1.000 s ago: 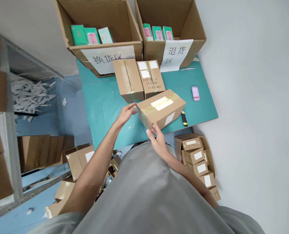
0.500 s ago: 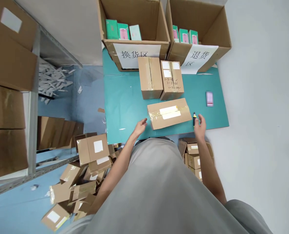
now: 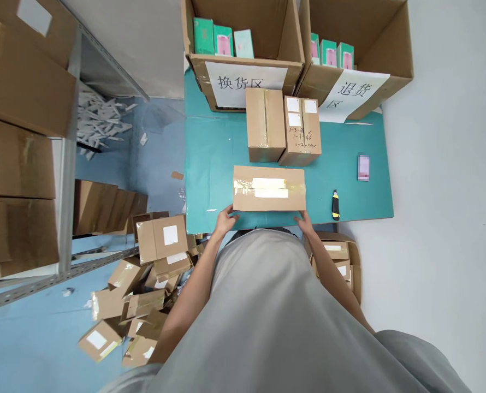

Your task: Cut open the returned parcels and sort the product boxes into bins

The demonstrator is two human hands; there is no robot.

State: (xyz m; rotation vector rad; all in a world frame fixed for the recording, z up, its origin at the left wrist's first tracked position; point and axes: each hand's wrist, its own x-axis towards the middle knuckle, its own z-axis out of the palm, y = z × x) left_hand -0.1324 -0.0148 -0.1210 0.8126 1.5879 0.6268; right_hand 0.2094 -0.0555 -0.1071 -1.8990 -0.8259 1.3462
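A flat, taped cardboard box point(image 3: 243, 203) with white labels on top lies squarely near the front edge of the green-covered table. My left hand point(image 3: 225, 220) grips its near left corner, and my right hand point(image 3: 304, 221) grips the near right corner. Their fingertips are partly hidden against the box sides. To the right, a black and yellow box cutter point(image 3: 335, 206) lies by itself on the table, apart from my right hand.
Two cardboard boxes point(image 3: 265, 125) stand behind the flat one. At the back, large open cartons point(image 3: 243, 61) with paper signs hold small green boxes. A phone-like item point(image 3: 363, 167) lies at right. Empty-looking cartons point(image 3: 144, 303) are heaped on the floor beside a shelf point(image 3: 65, 218).
My right hand has left the box cutter on the table and moved left to the box. Both hands now hold the box, which has turned from slanted to straight.
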